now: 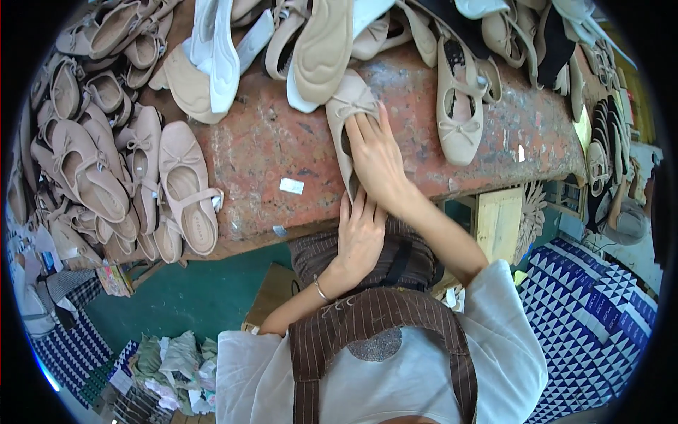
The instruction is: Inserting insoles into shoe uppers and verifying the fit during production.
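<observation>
A beige flat shoe [347, 92] with a small bow lies toe-away at the table's near edge, directly in front of me. My right hand [378, 157] reaches over it, its fingers tucked into the shoe's opening just behind the bow and the thumb along the outer side. At the heel end, my left hand [361, 237] grips the shoe with bent fingers, their tips partly hidden. Just beyond the toe rests a tan insole [323, 49]. Another beige shoe [459, 113] with a strap and bow lies to the right, apart from both hands.
Beige shoes [187, 187] are heaped along the worn red table [275, 148] on the left. White and tan insoles [223, 63] lie at the back. Blue-and-white patterned boxes [586, 304] are stacked at the lower right. Crumpled cloth [180, 360] sits at the lower left.
</observation>
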The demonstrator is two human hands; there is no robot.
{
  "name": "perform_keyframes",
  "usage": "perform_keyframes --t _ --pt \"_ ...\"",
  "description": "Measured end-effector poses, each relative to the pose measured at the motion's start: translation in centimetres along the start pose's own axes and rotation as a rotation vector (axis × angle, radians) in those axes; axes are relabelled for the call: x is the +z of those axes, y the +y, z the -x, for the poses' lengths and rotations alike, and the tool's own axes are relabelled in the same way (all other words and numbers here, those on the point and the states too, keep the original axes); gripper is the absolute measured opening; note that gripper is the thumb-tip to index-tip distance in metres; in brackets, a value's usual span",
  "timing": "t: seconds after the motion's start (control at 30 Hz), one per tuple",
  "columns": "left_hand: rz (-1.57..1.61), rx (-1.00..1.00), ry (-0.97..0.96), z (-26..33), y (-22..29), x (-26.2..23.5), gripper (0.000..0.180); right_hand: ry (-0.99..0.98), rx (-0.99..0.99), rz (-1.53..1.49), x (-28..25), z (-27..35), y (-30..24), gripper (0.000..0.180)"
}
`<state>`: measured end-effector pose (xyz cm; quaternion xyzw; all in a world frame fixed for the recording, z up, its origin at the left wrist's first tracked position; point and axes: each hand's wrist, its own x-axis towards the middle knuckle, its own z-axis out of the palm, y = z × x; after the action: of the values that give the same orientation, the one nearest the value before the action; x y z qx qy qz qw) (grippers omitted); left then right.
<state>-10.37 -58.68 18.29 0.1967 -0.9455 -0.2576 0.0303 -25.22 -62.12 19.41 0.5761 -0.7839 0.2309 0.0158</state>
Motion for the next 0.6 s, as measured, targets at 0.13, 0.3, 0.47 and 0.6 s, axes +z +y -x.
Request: perform_keyframes --t 0.13,0.3,0.47,0.6 --pt "0.104 0.025 0.108 0.2 0.1 0.2 0.044 -0.01 -0.053 0.129 -1.5 3.2 -1.6 0.037" --pt "0.032 0.044 0.003 -0.3 -0.5 -0.2 0.041 -0.119 0.011 0.177 0.8 0.3 0.0 0.03" --pt "-0.019 0.061 0.129 -0.8 0.1 -0.5 0.042 -0.484 -0.059 0.307 -0.3 -2.3 0.9 0.022" --pt "0.049 0.048 0.246 -1.5 0.5 -0.6 0.048 -0.498 -0.068 0.303 0.7 -2.7 2.1 0.018"
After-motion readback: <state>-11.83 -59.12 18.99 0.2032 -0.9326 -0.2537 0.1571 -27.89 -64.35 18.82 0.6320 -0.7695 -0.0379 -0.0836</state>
